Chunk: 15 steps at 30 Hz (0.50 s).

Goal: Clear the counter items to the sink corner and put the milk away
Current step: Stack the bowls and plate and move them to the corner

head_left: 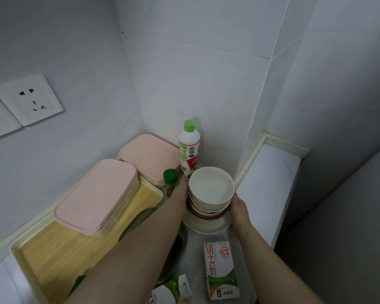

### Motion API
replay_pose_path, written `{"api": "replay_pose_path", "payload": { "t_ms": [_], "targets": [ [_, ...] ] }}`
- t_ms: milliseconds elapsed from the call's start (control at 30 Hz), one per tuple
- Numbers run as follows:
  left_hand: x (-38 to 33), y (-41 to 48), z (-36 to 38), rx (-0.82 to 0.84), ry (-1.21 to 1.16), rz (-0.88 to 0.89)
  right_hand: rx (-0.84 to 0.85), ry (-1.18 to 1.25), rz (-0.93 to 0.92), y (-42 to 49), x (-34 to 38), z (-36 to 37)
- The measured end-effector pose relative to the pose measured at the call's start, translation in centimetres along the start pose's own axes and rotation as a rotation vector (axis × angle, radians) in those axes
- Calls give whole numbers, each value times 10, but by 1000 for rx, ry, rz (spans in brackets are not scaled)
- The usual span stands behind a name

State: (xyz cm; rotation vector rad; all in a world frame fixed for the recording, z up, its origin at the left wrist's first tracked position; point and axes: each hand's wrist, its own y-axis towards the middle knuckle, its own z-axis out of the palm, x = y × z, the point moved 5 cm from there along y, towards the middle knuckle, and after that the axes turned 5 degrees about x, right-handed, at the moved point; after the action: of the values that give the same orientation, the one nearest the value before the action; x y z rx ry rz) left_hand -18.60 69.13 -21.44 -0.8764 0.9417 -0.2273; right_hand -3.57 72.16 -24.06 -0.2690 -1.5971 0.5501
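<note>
Corner of glossy white wall tiles (195, 84) over a smooth pale counter (194, 249). Hands apart, clamped from either side on a stack of bowls (211, 191): left hand (181, 194) laid flat along its left wall, right hand (239, 208) cupped round its lower right. Round bowls, matt white inside, red-patterned rims nested beneath, seated on a shallow white plate (206, 226). Just behind, upright in the corner, a tall white plastic bottle (189, 150) with a green flip cap; beside the left fingertips, a small clear jar (170, 181) with a ribbed green lid. Nearer, flat on the counter, a rectangular milk carton (221, 270), white with green and red print. Left of the arm, a clear glass bowl (138, 220), partly hidden. Further left, a rounded-rectangle tub (97, 196) with a matt pink lid on a wood-grain tray (53, 260) rimmed in cream; behind it, a second tub (150, 156) of the same kind.
</note>
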Motion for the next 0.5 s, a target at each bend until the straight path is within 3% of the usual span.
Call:
{"api": "replay_pose_path", "payload": {
  "t_ms": [200,500],
  "targets": [
    [3,1,4,-15,-59,10,-46,12,-119,-6,9,2],
    [3,10,-1,-21,6,44,-164,46,-95,-3,8,0]
  ]
}}
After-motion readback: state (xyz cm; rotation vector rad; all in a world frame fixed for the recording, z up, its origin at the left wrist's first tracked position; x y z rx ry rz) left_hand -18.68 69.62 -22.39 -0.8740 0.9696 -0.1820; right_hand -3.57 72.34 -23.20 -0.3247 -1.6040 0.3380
